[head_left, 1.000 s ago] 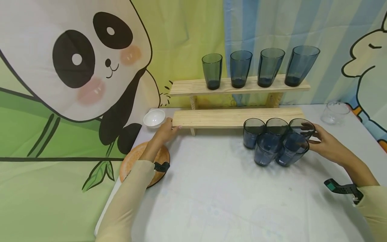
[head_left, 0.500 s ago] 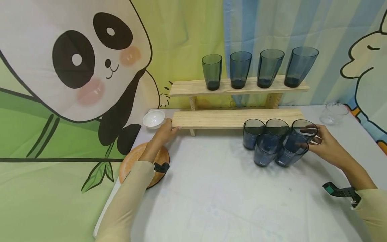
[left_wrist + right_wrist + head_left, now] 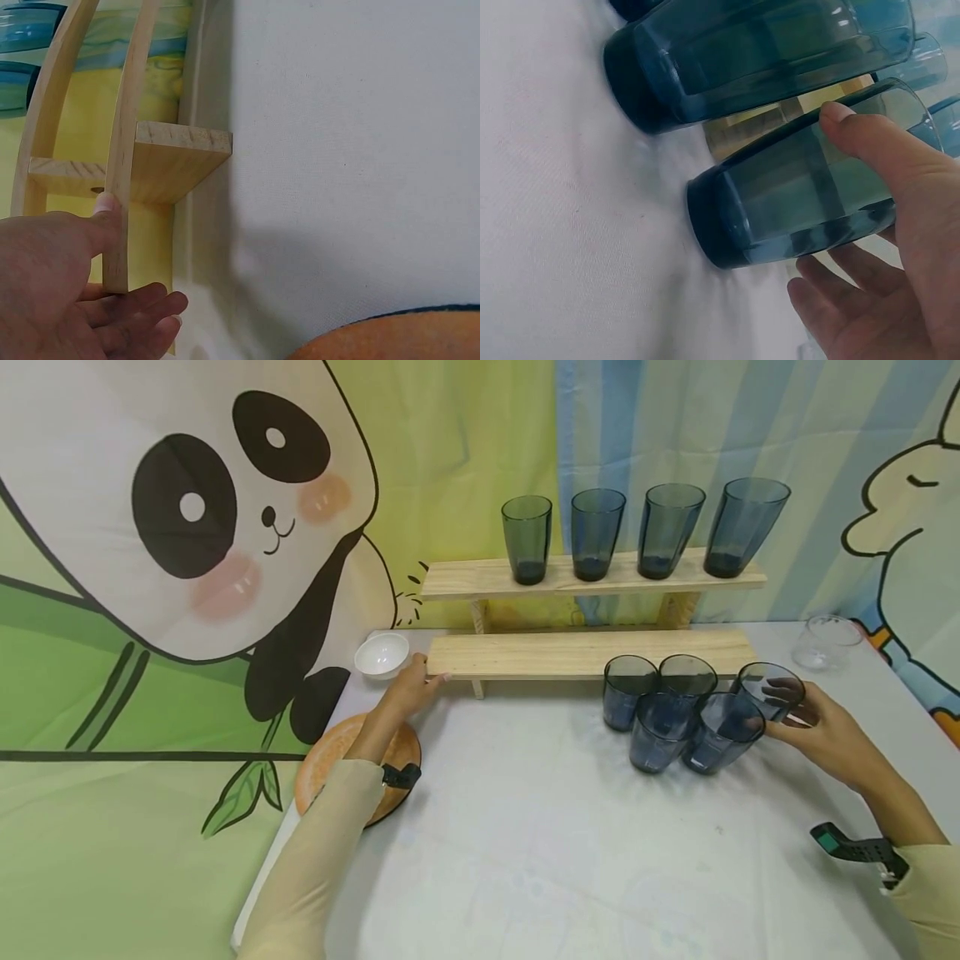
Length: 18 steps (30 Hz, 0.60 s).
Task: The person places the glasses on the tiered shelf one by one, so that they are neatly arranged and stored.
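My left hand [image 3: 408,689] grips the left end of the lower shelf [image 3: 525,656]. My right hand [image 3: 828,735], half curled, holds the rightmost tumbler [image 3: 787,187] between thumb and fingers, just right of the clustered tumblers [image 3: 656,743]; I cannot tell whether its base touches the table [image 3: 562,843]. Best practice, I judge: grip gently, hold it level, avoid neighbouring rims.

Upper shelf [image 3: 465,578]: four glasses [image 3: 597,535] in a row
Lower shelf [image 3: 525,656]: five glasses [image 3: 660,735] before its right end
Bench [image 3: 525,835] left: bowl [image 3: 382,655], plate [image 3: 401,752] before it
Bench right: cup [image 3: 821,647], right of lower shelf
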Available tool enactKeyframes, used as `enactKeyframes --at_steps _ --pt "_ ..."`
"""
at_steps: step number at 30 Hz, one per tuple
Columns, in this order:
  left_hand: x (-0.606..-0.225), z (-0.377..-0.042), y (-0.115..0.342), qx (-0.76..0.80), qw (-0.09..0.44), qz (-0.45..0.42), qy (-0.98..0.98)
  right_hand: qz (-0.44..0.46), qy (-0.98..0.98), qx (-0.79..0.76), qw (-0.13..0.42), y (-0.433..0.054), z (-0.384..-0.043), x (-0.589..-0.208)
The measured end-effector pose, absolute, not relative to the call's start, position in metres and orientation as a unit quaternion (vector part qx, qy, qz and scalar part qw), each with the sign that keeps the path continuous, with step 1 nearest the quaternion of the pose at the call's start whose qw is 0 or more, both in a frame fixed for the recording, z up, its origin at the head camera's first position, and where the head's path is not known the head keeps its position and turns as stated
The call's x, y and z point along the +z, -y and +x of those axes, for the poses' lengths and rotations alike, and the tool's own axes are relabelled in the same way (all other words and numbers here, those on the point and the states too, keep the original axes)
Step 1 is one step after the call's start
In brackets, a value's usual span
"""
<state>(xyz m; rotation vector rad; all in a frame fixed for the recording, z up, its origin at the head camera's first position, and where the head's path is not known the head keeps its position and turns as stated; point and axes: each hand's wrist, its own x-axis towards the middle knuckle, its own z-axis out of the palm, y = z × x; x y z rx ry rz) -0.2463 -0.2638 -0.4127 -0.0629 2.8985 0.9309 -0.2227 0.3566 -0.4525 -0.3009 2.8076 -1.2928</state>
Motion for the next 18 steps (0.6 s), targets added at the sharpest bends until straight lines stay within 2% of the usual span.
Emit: enactKeyframes --at_steps 5,10,18 --pt "-0.412 -0.247 0.265 0.305 0.052 -0.022 -0.951 -0.078 -0.901 -0.426 0.027 -0.358 -0.22 -0.452" --pt "-0.413 -0.248 0.266 0.304 0.053 -0.019 -0.951 -0.071 -0.9 -0.429 0.007 -0.361 -0.22 -0.448" --pt "-0.415 -0.248 0.265 0.305 0.055 -0.029 -0.95 -0.057 -0.911 -0.409 -0.01 -0.357 -0.224 -0.422"
